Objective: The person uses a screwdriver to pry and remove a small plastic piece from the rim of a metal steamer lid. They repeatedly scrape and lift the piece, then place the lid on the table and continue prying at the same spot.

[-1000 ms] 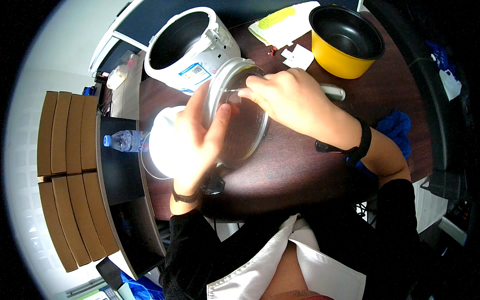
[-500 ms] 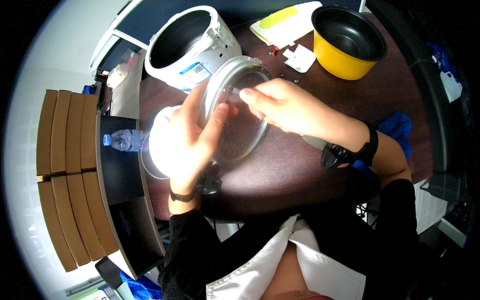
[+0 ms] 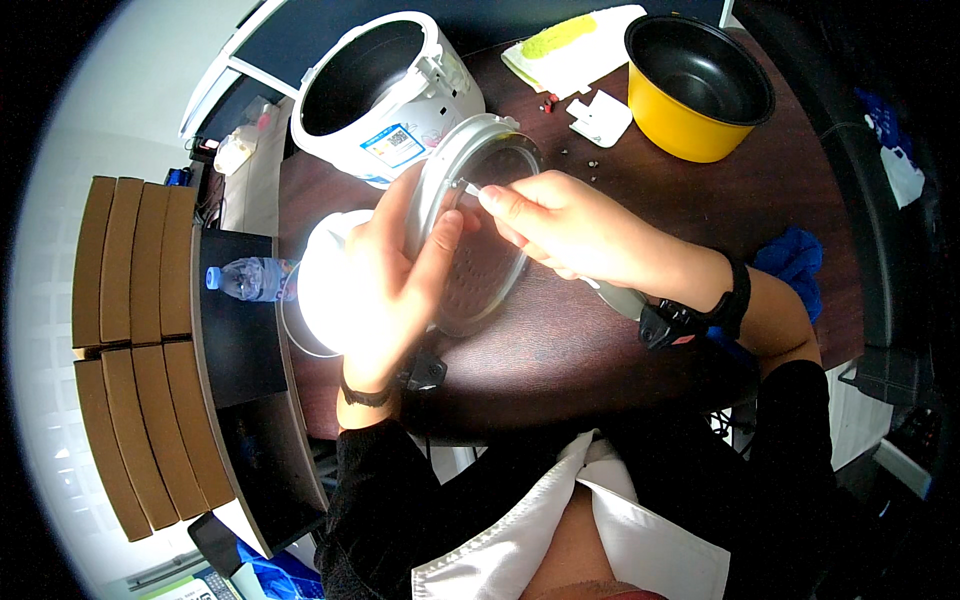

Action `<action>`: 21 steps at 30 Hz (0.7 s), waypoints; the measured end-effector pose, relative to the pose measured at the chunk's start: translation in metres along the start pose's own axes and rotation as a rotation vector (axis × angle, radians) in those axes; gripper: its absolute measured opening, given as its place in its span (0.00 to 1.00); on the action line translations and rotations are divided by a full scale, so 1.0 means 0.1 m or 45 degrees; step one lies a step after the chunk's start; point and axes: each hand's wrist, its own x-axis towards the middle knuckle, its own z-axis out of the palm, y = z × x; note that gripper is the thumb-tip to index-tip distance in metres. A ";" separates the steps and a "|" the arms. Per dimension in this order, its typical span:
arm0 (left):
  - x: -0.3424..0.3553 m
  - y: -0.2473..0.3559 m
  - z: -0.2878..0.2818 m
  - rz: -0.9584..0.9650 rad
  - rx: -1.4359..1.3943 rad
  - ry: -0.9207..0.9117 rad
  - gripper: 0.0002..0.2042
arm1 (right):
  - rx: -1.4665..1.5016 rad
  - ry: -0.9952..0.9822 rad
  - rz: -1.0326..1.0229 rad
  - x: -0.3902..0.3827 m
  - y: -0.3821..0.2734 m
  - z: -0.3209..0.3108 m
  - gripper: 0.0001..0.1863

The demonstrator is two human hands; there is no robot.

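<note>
My left hand grips a round lid with a white rim and a perforated inner plate, held tilted. My right hand is closed on a slim tool with a grey handle; its thin tip meets the inside of the lid near the rim. A bright white rounded piece lies behind my left hand, its shape partly washed out. Just beyond the lid stands a white cooker body with a dark interior.
A yellow pot, folded white-and-green cloth, white plastic piece and small red bits are on the dark table. A blue cloth lies right, a water bottle left, beside stacked cardboard boxes.
The tool's handle has swung from the upper right down to below my right hand, which has shifted slightly down. My left hand and the lid stay nearly in place.
</note>
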 end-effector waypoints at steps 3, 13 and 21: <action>-0.02 0.12 0.01 0.042 0.380 0.081 0.19 | -0.063 -0.001 -0.023 0.00 0.00 0.01 0.25; 0.01 -0.01 0.09 0.244 0.577 0.156 0.21 | -0.215 0.087 -0.172 0.10 0.17 0.02 0.25; 0.03 -0.05 0.10 0.223 0.373 0.141 0.20 | -0.683 0.338 -0.511 0.10 0.21 -0.02 0.21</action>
